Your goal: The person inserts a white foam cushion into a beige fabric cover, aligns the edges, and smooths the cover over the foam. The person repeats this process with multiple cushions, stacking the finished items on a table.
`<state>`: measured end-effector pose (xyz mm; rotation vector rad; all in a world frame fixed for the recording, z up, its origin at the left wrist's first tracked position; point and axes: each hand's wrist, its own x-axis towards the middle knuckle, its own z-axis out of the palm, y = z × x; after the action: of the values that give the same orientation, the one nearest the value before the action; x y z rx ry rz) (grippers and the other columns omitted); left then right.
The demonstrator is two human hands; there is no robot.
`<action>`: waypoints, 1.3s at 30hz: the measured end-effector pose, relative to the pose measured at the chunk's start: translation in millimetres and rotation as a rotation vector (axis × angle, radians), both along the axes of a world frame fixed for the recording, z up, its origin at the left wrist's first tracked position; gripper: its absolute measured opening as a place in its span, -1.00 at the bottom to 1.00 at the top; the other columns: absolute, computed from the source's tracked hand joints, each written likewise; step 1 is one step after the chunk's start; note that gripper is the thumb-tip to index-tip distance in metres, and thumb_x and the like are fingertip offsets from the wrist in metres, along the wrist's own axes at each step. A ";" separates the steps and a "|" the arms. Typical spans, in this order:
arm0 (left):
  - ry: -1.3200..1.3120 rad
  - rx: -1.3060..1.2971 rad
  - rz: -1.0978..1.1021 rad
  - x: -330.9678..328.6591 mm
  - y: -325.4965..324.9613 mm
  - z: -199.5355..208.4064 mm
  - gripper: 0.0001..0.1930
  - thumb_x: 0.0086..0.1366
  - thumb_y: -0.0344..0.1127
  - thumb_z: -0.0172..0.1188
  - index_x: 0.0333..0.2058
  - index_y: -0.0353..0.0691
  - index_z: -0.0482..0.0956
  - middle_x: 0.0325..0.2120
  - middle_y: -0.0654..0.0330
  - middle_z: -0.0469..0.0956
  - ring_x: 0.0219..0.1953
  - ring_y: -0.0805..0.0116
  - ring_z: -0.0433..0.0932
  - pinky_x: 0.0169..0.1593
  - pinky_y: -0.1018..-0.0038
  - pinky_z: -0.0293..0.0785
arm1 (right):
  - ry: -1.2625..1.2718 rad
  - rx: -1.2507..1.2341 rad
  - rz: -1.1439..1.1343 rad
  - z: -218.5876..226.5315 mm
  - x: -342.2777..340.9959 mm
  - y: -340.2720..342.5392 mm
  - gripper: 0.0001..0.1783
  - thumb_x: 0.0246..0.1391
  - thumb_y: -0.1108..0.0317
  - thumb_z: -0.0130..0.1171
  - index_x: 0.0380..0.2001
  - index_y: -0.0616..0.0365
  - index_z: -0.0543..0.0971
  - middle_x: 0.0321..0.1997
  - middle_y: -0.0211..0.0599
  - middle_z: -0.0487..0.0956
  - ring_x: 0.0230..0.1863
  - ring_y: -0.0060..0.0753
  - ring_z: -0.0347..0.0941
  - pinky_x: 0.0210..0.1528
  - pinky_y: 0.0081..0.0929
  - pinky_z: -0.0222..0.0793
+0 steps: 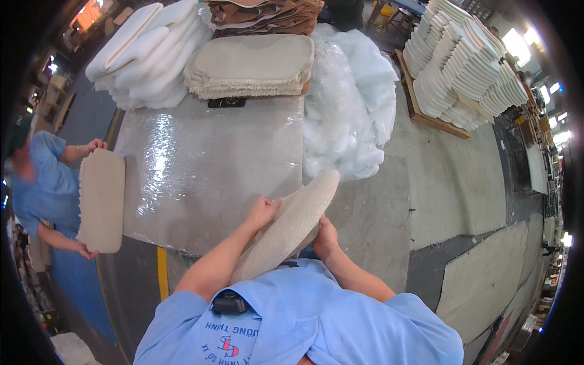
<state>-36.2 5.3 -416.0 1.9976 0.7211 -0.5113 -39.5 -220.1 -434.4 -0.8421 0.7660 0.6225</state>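
A beige fabric-covered cushion (287,224) is tilted up on its edge against my chest, above the table's near edge. My left hand (263,212) is closed on its left side, fingers bent at the fabric's edge. From the right, my right hand (326,236) grips the lower right side, with some of its fingers hidden behind the cushion. The face turned away from me cannot be seen.
A plastic-covered table (207,164) bears stacked beige covers (255,58), white foam pads (149,52) and brown pieces (264,17). Clear bagged white padding (347,97) bulges at its right. At left, a co-worker (45,176) holds another beige cushion (102,201). Foam pads (456,61) fill a pallet.
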 end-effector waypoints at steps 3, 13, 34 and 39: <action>0.236 -0.178 -0.253 21.4 -3.4 3.4 -0.46 0.40 0.12 0.27 -0.06 -0.34 0.69 -0.20 0.03 0.73 -0.18 0.23 0.65 -0.05 0.19 0.54 | 0.004 0.002 -0.042 -32.1 7.0 -11.6 -0.38 0.56 -0.07 -0.12 0.41 0.15 0.36 0.42 -0.07 0.46 0.42 0.00 0.38 0.44 0.10 0.29; -0.079 0.333 -0.151 16.8 -50.9 -6.6 -0.58 0.57 -0.03 -0.05 -0.11 -0.32 0.60 -0.20 -0.30 0.67 -0.08 -0.36 0.63 -0.01 -0.13 0.51 | 0.051 0.107 -0.359 -17.9 18.6 2.8 -0.47 0.51 0.03 -0.05 0.34 0.10 0.45 0.27 -0.15 0.60 0.19 0.05 0.60 0.14 0.01 0.60; -0.078 0.379 -0.142 29.2 -44.4 -13.5 -0.55 0.60 0.00 -0.14 -0.02 -0.27 0.55 -0.08 -0.27 0.64 0.01 -0.36 0.59 0.06 -0.17 0.45 | 0.006 -0.193 0.093 -82.1 21.4 28.9 -0.58 0.41 0.11 0.04 0.13 0.09 0.66 0.11 -0.08 0.71 0.15 -0.06 0.65 0.09 -0.11 0.59; -0.031 0.230 -0.272 5.0 -32.0 1.3 -0.47 0.56 0.09 -0.08 -0.01 -0.33 0.56 0.00 -0.30 0.61 0.06 -0.38 0.56 0.11 -0.10 0.46 | -0.472 -0.707 0.727 -108.1 -8.0 17.6 -0.59 0.41 0.12 0.03 0.11 0.09 0.68 0.11 -0.07 0.71 0.16 -0.08 0.64 0.09 -0.13 0.58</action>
<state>-31.1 -26.7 -414.7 2.3319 0.5089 -0.5759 -47.5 -202.4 -542.5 -1.8849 0.2063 0.7491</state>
